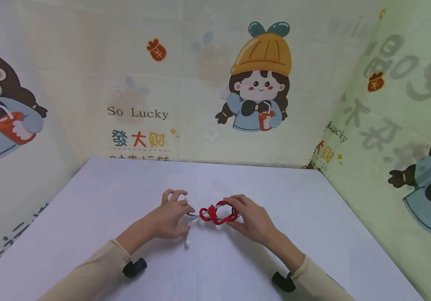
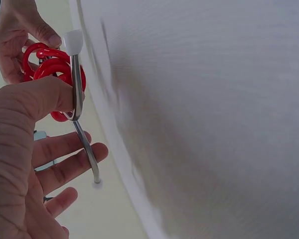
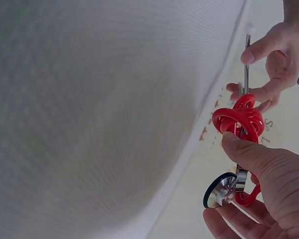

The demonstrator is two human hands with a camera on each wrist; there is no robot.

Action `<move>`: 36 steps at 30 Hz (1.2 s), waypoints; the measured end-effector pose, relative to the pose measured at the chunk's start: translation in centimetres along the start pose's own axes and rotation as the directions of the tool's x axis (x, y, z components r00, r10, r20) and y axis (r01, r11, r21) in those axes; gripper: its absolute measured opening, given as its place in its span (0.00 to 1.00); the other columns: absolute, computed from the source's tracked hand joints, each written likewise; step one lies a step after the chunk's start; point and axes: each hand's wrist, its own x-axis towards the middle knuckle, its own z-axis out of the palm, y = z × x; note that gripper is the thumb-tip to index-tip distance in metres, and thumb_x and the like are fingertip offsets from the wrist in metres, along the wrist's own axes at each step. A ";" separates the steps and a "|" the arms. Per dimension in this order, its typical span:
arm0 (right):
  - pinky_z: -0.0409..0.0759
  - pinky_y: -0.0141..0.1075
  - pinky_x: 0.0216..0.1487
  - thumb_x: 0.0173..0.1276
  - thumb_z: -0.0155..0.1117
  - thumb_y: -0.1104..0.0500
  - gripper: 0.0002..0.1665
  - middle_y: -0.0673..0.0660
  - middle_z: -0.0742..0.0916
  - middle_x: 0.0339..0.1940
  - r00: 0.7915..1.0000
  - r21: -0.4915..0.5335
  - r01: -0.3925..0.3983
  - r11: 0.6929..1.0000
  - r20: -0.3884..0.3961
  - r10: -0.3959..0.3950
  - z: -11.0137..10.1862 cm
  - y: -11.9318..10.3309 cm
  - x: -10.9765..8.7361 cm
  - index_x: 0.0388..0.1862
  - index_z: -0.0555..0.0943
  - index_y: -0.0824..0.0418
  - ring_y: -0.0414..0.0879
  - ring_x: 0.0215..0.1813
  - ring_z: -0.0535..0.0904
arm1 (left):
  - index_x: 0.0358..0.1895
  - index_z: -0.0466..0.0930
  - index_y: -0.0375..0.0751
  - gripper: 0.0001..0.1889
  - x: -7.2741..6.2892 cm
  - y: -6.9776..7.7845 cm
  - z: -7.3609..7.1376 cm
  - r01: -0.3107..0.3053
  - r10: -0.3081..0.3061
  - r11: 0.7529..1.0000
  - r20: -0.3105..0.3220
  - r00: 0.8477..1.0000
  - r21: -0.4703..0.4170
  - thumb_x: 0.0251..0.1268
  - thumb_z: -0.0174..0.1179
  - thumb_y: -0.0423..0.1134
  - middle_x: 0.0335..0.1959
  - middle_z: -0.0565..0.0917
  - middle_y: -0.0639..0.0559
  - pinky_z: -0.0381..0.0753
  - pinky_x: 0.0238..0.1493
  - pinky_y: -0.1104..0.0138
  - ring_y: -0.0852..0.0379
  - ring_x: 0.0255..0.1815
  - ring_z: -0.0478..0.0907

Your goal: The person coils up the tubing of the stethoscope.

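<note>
A stethoscope [image 1: 212, 214] with bright red tubing is held between both hands, just above the white table. Its tubing is looped into a tight knot in the middle. On the left, my left hand [image 1: 170, 217] pinches the metal ear tubes [image 2: 76, 82], the thumb lying across them and the other fingers spread. White eartips [image 2: 73, 42] cap the tube ends. From the other side, my right hand [image 1: 253, 219] grips the red loop, thumb against the tubing. The silver chest piece [image 3: 220, 193] with its dark rim hangs by the right fingers.
The white table [image 1: 144, 179] spreads around the hands. Behind it stands a pale printed cloth wall [image 1: 196, 138], and another printed cloth [image 1: 373, 175] rises along the right side. A black device [image 1: 134, 267] sits at the left wrist, a second black device [image 1: 284, 282] at the right.
</note>
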 end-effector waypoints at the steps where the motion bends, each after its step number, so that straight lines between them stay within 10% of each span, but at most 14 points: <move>1: 0.87 0.37 0.40 0.48 0.88 0.55 0.46 0.54 0.83 0.59 1.000 -0.002 -0.003 1.000 0.007 0.003 0.1 0.0 0.0 0.67 0.77 0.54 0.44 0.48 0.84 | 0.51 0.86 0.45 0.19 0.0 -0.1 0.1 0.002 -0.002 1.000 0.007 1.000 -0.003 0.57 0.70 0.47 0.44 0.86 0.54 0.49 0.67 0.35 0.40 0.72 0.61; 20: 0.87 0.37 0.42 0.49 0.87 0.55 0.46 0.54 0.83 0.59 0.993 0.010 -0.068 0.998 0.098 0.067 0.5 0.3 -0.2 0.68 0.77 0.53 0.44 0.49 0.85 | 0.50 0.84 0.47 0.17 0.3 -0.1 1.3 0.034 -0.031 0.999 0.079 0.996 -0.041 0.59 0.68 0.47 0.46 0.84 0.54 0.53 0.69 0.37 0.38 0.73 0.59; 30: 0.87 0.41 0.47 0.51 0.85 0.47 0.50 0.54 0.81 0.64 0.988 0.009 -0.103 0.995 0.117 0.101 0.4 0.3 -0.3 0.72 0.74 0.54 0.47 0.57 0.83 | 0.73 0.70 0.45 0.37 0.3 0.1 1.6 0.139 -0.113 0.981 0.184 0.976 -0.133 0.63 0.68 0.54 0.75 0.69 0.41 0.54 0.76 0.38 0.37 0.81 0.49; 36: 0.87 0.44 0.48 0.55 0.81 0.40 0.49 0.54 0.81 0.64 0.989 0.010 -0.109 0.994 0.101 0.107 0.4 0.2 -0.5 0.72 0.73 0.54 0.49 0.58 0.83 | 0.77 0.65 0.46 0.40 0.1 0.4 1.9 0.115 -0.091 0.978 0.140 0.986 -0.173 0.66 0.66 0.58 0.78 0.64 0.40 0.53 0.76 0.38 0.37 0.82 0.49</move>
